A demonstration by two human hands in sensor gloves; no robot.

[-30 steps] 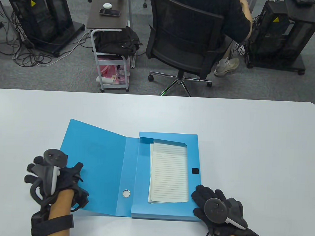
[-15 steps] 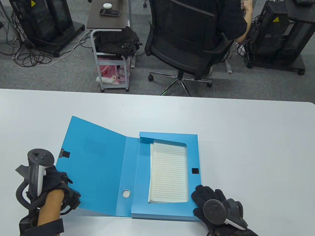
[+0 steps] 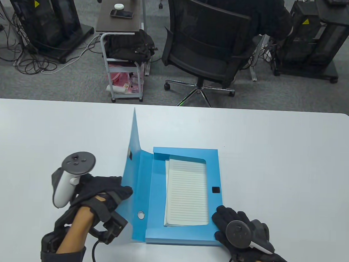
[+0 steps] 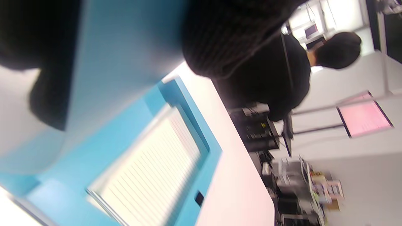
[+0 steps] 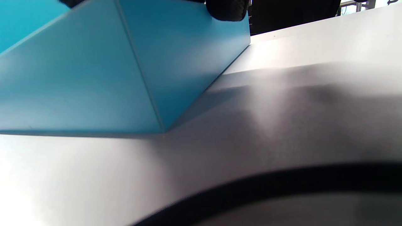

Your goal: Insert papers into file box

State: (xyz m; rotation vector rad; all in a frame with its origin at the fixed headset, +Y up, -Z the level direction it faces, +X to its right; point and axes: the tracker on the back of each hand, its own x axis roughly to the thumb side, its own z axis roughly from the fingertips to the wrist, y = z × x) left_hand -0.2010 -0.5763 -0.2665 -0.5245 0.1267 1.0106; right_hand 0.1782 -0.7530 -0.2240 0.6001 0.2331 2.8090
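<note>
A blue file box [image 3: 216, 170] lies on the white table [image 3: 277, 158] with a stack of lined papers [image 3: 187, 192] inside it. Its lid [image 3: 134, 152] stands almost upright on the left side. My left hand [image 3: 114, 190] grips the lid's lower edge and holds it raised. The left wrist view shows the lid [image 4: 125, 47] between my gloved fingers [image 4: 226, 34], above the papers [image 4: 150, 169]. My right hand [image 3: 228, 223] rests on the box's near right corner. In the right wrist view, a fingertip [image 5: 226, 9] sits on the box [image 5: 94, 78].
An office chair [image 3: 207, 48] with a seated person, a small cart [image 3: 125, 59] and black equipment racks [image 3: 43, 21] stand on the floor beyond the table's far edge. The table's surface stretches wide to the right and left of the box.
My left hand has swung the lid up from lying flat on the left to nearly upright, moving right toward the box. My right hand has stayed on the corner.
</note>
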